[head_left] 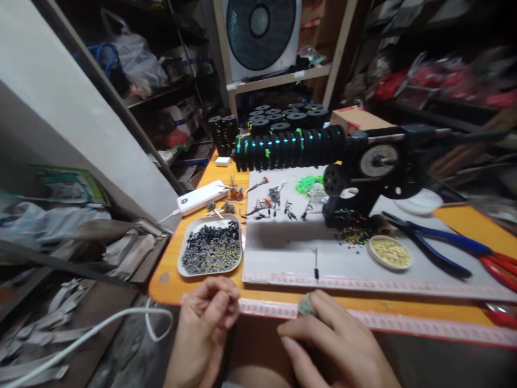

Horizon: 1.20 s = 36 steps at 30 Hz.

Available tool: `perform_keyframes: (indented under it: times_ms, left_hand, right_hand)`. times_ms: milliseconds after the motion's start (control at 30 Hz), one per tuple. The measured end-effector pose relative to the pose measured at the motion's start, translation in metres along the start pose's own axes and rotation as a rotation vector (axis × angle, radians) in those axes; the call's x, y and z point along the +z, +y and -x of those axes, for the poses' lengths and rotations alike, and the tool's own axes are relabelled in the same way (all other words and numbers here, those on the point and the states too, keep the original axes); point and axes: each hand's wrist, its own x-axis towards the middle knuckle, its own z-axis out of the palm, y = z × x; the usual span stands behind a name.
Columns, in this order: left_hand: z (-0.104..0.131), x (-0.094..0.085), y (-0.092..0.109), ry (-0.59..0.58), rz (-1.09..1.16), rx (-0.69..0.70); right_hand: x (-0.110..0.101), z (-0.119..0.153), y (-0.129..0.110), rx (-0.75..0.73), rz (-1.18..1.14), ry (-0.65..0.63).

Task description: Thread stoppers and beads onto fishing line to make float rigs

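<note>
Grey-green, a small lump (306, 305) touches the right hand (339, 339) at the near edge of the orange surface (165, 279); whether that grip holds it, I cannot tell. Farther left, the left hand (208, 320) has its grip pinched together on a tiny dark piece (229, 295), near the white tray (210, 274).

An orange table (168, 279) carries a square tray (180, 253); a white board (278, 253).
</note>
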Motion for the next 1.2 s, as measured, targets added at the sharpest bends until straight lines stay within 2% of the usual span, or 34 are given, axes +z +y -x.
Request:
perform_keyframes:
  times_ms: [67, 133, 267, 400, 533, 833, 1200]
  left_hand:
    - [0.015, 0.022, -0.011, -0.056, 0.315, -0.227]
    - [0.024, 0.038, -0.019, -0.093, 0.483, -0.386]
    - [0.031, 0.053, -0.023, -0.11, 0.59, -0.494]
    - [0.032, 0.057, -0.023, -0.107, 0.582, -0.504]
    - [0.032, 0.059, -0.026, -0.076, 0.553, -0.441]
    - [0.034, 0.064, -0.026, -0.044, 0.555, -0.44]
    - [0.034, 0.063, -0.025, -0.036, 0.477, -0.324]
  right_hand:
    - [-0.003, -0.001, -0.005, 0.062, -0.028, 0.027]
    - [-0.006, -0.001, -0.006, 0.104, -0.046, 0.037]
    - [-0.011, 0.0, -0.003, 0.12, -0.055, 0.06]
    - [-0.013, 0.003, 0.001, 0.141, -0.07, 0.061]
    - [-0.013, 0.005, 0.003, 0.152, -0.073, 0.052]
    - [-0.007, 0.008, 0.005, 0.079, 0.015, 0.129]
    - [-0.009, 0.007, 0.003, 0.089, 0.002, 0.116]
